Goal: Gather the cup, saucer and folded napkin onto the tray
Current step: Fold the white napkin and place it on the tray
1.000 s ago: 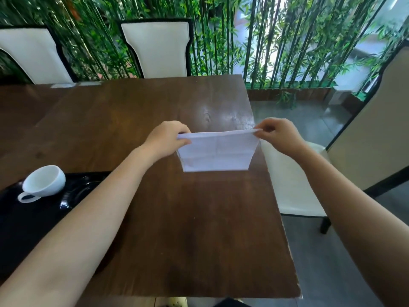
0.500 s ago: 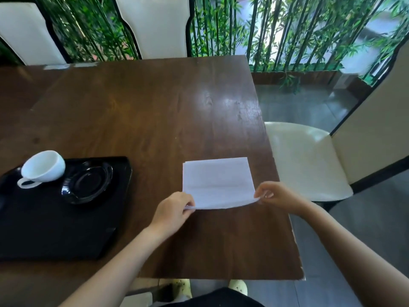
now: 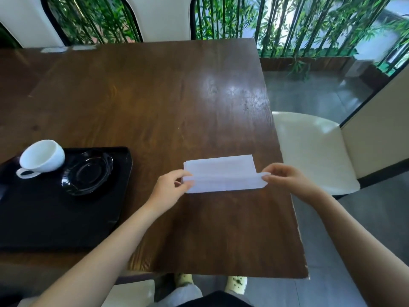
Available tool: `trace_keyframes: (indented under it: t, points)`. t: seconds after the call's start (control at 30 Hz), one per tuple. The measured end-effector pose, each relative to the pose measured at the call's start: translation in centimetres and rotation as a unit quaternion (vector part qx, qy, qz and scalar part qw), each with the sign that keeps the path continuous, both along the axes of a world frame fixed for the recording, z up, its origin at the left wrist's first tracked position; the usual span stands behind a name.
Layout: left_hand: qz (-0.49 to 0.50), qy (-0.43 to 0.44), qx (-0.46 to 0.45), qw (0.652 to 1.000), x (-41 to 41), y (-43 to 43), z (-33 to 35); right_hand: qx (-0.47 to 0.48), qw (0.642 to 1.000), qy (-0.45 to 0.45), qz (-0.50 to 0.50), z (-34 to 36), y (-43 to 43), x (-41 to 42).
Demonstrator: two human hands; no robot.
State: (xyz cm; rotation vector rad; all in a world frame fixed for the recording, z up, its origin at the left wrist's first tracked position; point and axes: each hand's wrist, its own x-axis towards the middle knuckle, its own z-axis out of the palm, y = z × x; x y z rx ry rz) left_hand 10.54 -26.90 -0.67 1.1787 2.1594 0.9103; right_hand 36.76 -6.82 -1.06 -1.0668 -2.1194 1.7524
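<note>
A white napkin lies on the brown table near its right edge, its near half doubled over the far half. My left hand pinches the fold's left end and my right hand pinches its right end. A black tray sits at the left of the table. On it a white cup lies tipped on its side, handle toward me, next to a dark glass saucer.
The wooden table ends at a worn right edge. A cream chair stands right of the table, two more chair backs stand behind it. Bamboo fills the background. My shoes show below the near edge.
Both hands have brought the napkin down onto the table and folded its near edge over toward the far edge. The view has tilted down, bringing tray, cup and saucer fully into sight.
</note>
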Motion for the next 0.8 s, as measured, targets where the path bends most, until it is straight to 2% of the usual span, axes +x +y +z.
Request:
trace_keyframes:
  t: [0.1, 0.2, 0.33, 0.6, 0.73, 0.8]
  points:
    - [0.053, -0.068, 0.031, 0.996, -1.0, 2.1, -0.9, -0.02, 0.997, 0.023, -0.075, -0.8, 0.7, -2.1]
    - [0.099, -0.112, 0.051, 0.987, -1.4, 4.0, -2.0, 0.007, 0.989, 0.007, -0.15, -2.3, 1.1, -4.2]
    - [0.143, -0.118, 0.059, 0.981, -1.7, 5.9, -3.8, 0.065, 0.967, -0.028, -0.243, -4.0, 1.1, -6.6]
    - [0.126, 0.031, 0.038, 0.991, -2.6, 6.9, -6.7, 0.277, 0.918, -0.121, -0.257, -5.9, 0.5, -9.1]
    - [0.124, 0.08, 0.033, 0.988, -2.1, 6.9, -7.1, 0.351, 0.89, -0.173, -0.234, -6.7, 0.0, -9.7]
    - [0.136, 0.151, 0.012, 0.979, -1.8, 6.7, -6.9, 0.37, 0.874, -0.214, -0.232, -6.7, -0.1, -9.9]
